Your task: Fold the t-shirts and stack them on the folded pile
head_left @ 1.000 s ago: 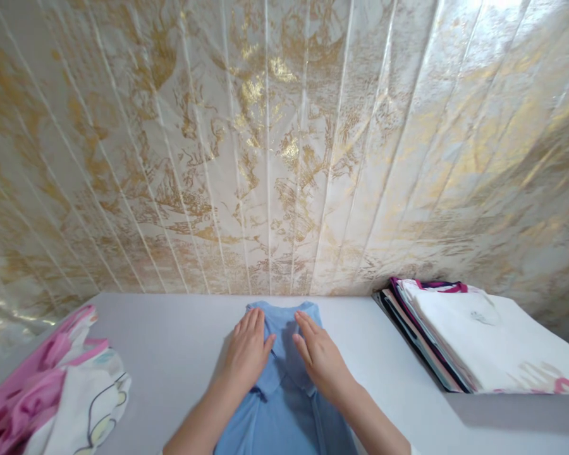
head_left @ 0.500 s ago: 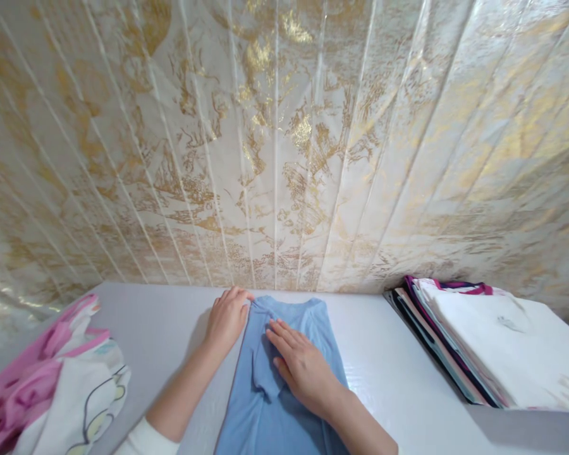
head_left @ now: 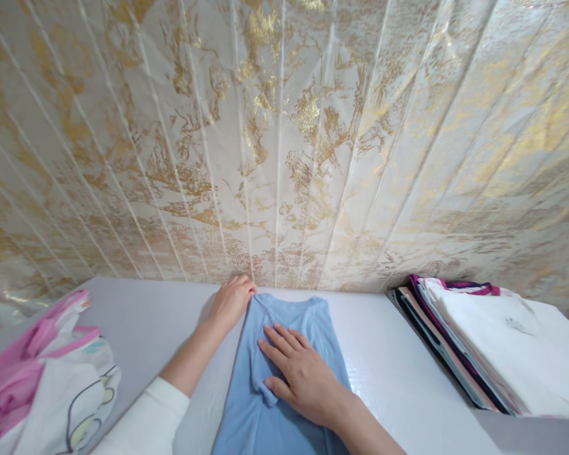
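Note:
A light blue shirt (head_left: 239, 404) lies on the white table, its neckline at the far end and one sleeve folded inward over its front. At the shirt's far left shoulder corner, my left hand (head_left: 233, 299) has its fingers bent together and pinches the fabric edge; the fingertips are partly hidden. My right hand (head_left: 301, 376) rests flat on the folded sleeve, palm down with the fingers somewhat spread. The shirt's lower end runs out of the bottom of the view.
On the left lies a crumpled pink and white garment (head_left: 52, 385) with a printed drawing. A stack of folded clothes (head_left: 497, 347), white on top, stands on the right. Behind the white table (head_left: 171, 316) rises a gold-patterned white covering (head_left: 275, 158).
My right hand has slid slightly toward me, smoothing the sleeve flatter. My left hand's fingers have drawn closer together at the shoulder corner.

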`<state>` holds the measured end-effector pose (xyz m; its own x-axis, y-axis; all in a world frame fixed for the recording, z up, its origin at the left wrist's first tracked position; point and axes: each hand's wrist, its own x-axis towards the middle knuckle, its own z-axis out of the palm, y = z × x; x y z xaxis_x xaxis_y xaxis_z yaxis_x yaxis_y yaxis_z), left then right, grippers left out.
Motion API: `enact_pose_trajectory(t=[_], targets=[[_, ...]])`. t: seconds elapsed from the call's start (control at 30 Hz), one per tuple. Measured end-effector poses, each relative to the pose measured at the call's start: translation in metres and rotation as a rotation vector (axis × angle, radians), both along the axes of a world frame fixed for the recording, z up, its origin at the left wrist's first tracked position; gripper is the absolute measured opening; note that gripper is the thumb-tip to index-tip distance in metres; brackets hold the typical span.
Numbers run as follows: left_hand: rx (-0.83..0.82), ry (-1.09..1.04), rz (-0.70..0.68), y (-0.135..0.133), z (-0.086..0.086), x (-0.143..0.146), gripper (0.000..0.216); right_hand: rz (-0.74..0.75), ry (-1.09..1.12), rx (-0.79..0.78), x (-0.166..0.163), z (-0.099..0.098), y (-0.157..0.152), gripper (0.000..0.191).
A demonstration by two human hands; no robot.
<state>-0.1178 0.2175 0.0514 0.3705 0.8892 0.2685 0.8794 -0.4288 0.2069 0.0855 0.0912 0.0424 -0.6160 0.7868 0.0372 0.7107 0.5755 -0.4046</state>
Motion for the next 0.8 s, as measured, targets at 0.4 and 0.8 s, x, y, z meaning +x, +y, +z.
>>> enact_pose_trajectory(t=[0.4, 0.8], targets=[[0.027, 0.006, 0.041, -0.021, 0.003, 0.005, 0.025, -0.004, 0.002, 0.019, -0.001, 0.000, -0.002, 0.058], [0.020, 0.077, 0.011, -0.006, 0.003, 0.001, 0.017, -0.012, 0.018, 0.000, -0.001, 0.002, -0.003, 0.059]])
